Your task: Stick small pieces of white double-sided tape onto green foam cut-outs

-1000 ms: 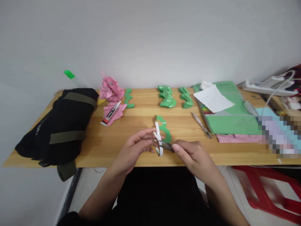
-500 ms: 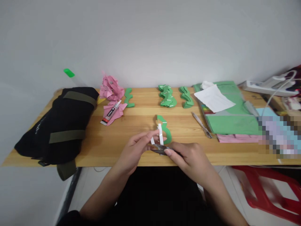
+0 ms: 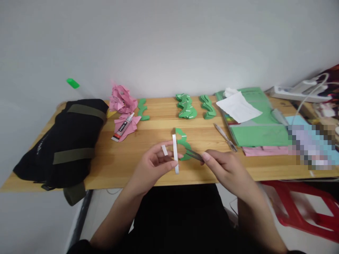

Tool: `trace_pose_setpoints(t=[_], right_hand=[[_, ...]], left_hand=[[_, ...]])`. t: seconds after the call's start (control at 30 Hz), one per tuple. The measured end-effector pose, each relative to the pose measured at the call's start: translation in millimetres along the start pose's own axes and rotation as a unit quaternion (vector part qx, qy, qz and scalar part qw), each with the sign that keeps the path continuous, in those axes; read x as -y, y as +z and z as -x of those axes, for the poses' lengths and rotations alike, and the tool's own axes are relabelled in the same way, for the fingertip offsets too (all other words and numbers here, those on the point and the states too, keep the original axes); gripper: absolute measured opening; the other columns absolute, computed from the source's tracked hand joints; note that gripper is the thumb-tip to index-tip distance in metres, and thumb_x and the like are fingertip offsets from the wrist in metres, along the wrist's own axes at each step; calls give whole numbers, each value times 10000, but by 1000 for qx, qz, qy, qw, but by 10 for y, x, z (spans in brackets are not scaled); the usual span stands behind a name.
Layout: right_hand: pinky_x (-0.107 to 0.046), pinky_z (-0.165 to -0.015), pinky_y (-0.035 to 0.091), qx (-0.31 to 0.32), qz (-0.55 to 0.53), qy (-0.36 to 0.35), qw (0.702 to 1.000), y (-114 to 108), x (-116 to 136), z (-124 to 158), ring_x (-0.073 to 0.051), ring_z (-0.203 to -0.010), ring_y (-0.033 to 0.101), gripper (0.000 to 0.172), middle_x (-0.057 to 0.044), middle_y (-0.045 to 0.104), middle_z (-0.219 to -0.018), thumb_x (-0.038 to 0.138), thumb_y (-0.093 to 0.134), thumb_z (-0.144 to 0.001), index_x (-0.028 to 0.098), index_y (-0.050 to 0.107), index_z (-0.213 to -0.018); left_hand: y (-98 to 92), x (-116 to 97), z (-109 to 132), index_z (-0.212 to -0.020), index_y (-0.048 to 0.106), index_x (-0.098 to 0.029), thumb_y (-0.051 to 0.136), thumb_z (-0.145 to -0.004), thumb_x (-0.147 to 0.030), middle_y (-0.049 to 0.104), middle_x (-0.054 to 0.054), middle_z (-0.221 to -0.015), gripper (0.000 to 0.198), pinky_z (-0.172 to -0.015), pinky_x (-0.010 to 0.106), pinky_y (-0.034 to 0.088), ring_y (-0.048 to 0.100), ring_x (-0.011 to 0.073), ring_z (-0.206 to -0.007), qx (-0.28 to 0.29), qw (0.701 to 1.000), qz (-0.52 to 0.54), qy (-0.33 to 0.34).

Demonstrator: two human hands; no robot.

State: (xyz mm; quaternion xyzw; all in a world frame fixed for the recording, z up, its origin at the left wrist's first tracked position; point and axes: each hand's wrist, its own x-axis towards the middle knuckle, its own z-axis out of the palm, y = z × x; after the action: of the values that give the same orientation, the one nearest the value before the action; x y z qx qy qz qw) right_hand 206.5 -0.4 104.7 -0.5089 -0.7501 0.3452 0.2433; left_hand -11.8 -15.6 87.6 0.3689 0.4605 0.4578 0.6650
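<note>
Between the thumb and fingers of my left hand (image 3: 152,165), a narrow white strip (image 3: 175,155) is held upright. A short white piece (image 3: 164,150) rests at the fingers of the same hand. My right hand (image 3: 229,169) grips a dark, slim metal tool (image 3: 194,154), seemingly tweezers or small scissors, its tip pointing left over a green paper cutout (image 3: 185,145). That wavy cutout lies on the wooden table (image 3: 119,173) just beyond my hands and bears a small white mark near its top.
Farther back lie green cutout stacks (image 3: 186,106), (image 3: 208,107), another green cutout (image 3: 143,109), pink paper scraps (image 3: 123,100) and a glue tube (image 3: 122,127). A black bag (image 3: 76,137) is left; a pen (image 3: 225,137), white paper (image 3: 239,107) and green sheets (image 3: 262,135) are right.
The tool in my right hand has moved right and up, away from my left hand. The long white strip now stands more upright, with my left thumb on it. The view has shifted slightly.
</note>
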Motion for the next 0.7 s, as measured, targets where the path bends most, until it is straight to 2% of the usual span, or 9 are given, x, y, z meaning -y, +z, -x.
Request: trace_pose_setpoints(t=[0.1,0.2,0.37,0.43,0.53,0.6,0.7], right_hand=[[-249,-502,328,18,-18,9,1000,93,-33,-20,-112,-496,446,494,20,485,-529,516,385,-968,186,578,-656],[-248,-493,298,9,-60,9,998,164,-90,-5,-100,-477,382,512,38,406,-511,527,377,-966,184,555,-630],[-248,-456,254,-29,-208,53,976,284,-247,24,-93,-459,311,583,50,344,-514,630,322,-945,178,561,-666],[-243,-434,227,-41,-287,79,954,375,-276,31,-88,-448,287,613,59,329,-515,702,332,-903,172,573,-711],[-222,-406,195,-47,-421,102,900,556,-244,58,-69,-432,253,620,81,334,-521,789,462,-779,176,555,-794],[-204,-392,180,-38,-512,116,850,683,-203,77,-53,-414,213,592,114,303,-507,766,578,-720,191,524,-848],[-191,-385,170,-44,-585,127,799,835,-191,90,-41,-397,190,543,137,288,-494,693,638,-735,195,516,-915]], left_hand=[[5,8,12,-1118,620,-206,786,-699,-200,750,23,-838,451,-646,221,521,710,163,-802,15,999,-32,1],[16,11,16,-1142,606,-214,771,-721,-223,731,19,-826,453,-490,161,432,678,130,-701,18,997,-74,-8],[55,-6,19,-1135,601,-202,780,-695,-269,700,26,-807,480,-446,165,402,669,153,-712,21,996,-83,-24],[72,-4,31,-1134,603,-205,783,-691,-279,697,24,-799,484,-453,170,402,663,154,-706,27,995,-87,-32],[108,24,62,-1139,591,-209,779,-707,-281,716,25,-779,477,-491,178,412,631,130,-662,30,994,-95,-48],[139,52,77,-1125,583,-208,778,-706,-271,728,26,-779,466,-509,182,410,606,118,-640,13,994,-97,-58],[177,90,64,-1113,581,-211,782,-689,-281,732,23,-777,474,-525,199,415,605,129,-641,3,991,-113,-69]])
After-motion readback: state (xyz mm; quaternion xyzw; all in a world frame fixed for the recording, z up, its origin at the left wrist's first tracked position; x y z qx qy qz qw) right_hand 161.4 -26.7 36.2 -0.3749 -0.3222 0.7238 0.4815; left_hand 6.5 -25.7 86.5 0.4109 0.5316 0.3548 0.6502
